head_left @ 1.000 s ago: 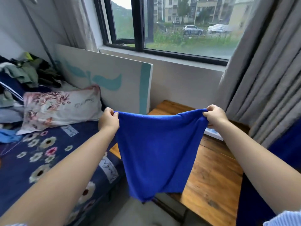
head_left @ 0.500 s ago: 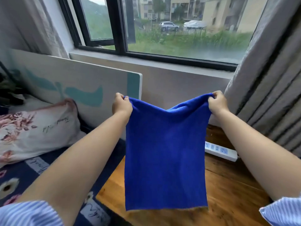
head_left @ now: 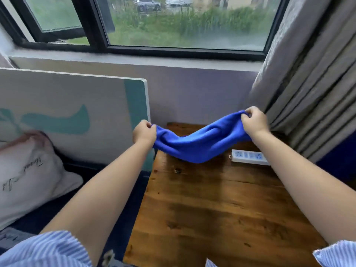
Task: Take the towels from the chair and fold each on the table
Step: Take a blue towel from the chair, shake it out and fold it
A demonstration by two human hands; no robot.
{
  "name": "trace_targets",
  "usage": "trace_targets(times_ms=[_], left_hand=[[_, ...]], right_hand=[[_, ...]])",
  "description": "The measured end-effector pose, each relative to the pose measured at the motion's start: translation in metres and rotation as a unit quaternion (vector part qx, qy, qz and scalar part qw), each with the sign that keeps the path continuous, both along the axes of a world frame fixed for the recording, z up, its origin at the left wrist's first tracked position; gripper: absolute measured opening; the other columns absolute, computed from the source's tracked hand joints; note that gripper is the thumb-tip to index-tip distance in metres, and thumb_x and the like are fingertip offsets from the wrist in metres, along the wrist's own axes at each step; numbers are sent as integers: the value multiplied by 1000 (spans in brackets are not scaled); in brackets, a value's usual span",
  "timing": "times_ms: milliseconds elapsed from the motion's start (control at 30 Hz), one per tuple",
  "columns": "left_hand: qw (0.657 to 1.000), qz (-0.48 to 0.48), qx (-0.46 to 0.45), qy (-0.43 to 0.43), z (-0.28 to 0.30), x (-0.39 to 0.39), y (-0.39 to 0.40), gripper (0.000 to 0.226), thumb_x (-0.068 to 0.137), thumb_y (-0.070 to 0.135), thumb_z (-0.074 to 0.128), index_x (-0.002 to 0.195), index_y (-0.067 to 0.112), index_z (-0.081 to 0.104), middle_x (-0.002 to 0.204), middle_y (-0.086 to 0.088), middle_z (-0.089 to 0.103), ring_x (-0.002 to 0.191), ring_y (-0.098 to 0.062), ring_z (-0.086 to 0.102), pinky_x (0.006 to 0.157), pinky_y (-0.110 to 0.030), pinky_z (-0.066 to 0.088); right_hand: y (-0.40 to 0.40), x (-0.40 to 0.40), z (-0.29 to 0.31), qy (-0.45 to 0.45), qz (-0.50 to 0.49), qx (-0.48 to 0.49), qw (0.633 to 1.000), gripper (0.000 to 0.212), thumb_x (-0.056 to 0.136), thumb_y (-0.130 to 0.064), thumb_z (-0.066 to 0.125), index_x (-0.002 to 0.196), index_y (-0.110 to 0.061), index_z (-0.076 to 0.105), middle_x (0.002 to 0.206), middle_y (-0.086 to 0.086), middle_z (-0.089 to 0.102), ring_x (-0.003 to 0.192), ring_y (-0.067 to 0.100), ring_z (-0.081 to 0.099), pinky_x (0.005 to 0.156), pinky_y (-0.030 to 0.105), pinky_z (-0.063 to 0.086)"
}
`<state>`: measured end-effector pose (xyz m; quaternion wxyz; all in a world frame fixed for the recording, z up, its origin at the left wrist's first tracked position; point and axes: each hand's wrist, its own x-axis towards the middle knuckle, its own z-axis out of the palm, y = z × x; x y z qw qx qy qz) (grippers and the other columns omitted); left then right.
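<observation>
Blue towel [head_left: 198,145] stretched and sagging between both hands above the far end of the wooden bench [head_left: 221,209]. Left hand [head_left: 144,132] pinching one end, right hand [head_left: 254,121] gripping the other, higher. White power strip [head_left: 248,157] on the bench just beside the towel's low middle.

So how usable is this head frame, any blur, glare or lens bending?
Head view: soft daylight from the window; straight edges bow near the borders, fisheye style; the blue towel, left hand and right hand are fairly sharp; a mild sheen shows on the wooden table.
</observation>
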<state>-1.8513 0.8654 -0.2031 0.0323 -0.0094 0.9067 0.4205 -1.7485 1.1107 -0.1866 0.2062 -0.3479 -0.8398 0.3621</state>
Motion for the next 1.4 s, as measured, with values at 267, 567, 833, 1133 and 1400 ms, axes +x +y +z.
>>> trace_targets(times_ms=[267, 567, 833, 1133, 1400], left_hand=[[948, -148, -207, -191, -124, 26, -58, 26, 95, 15, 45, 110, 1, 61, 117, -14, 62, 111, -32, 56, 86, -31, 45], [790, -314, -399, -344, -207, 61, -113, 28, 97, 18, 40, 117, 2, 53, 118, -10, 56, 113, -30, 55, 80, -33, 47], [708, -362, -470, -383, -216, 63, -114, 19, 97, 19, 41, 98, 4, 53, 92, -6, 53, 92, -24, 57, 79, -28, 45], [834, -297, -420, -200, -214, -1, -35, 30, 90, 1, 35, 118, 5, 47, 115, -12, 53, 99, -27, 53, 68, -32, 41], [853, -311, -388, -161, -247, -29, 11, 52, 92, 0, 37, 141, 15, 35, 138, -4, 46, 127, -25, 40, 89, -37, 44]], right_hand=[[-50, 87, -139, -347, -43, -44, 936, 26, 90, -6, 43, 111, 0, 57, 124, 23, 56, 116, 37, 52, 90, 33, 42], [-112, 163, -230, -555, 45, -91, 825, 35, 89, -7, 36, 122, 1, 41, 131, 21, 51, 119, 33, 52, 88, 33, 44], [-118, 164, -250, -648, 90, -76, 753, 43, 76, -13, 47, 118, -12, 53, 125, 8, 57, 114, 27, 57, 84, 30, 47], [-59, 59, -237, -432, 123, 67, 891, 14, 87, 1, 39, 94, -5, 48, 118, 15, 51, 112, 33, 47, 77, 37, 40], [-11, 16, -262, -418, 233, 57, 876, 53, 89, -2, 43, 139, -13, 34, 142, 5, 42, 133, 24, 34, 104, 35, 34]])
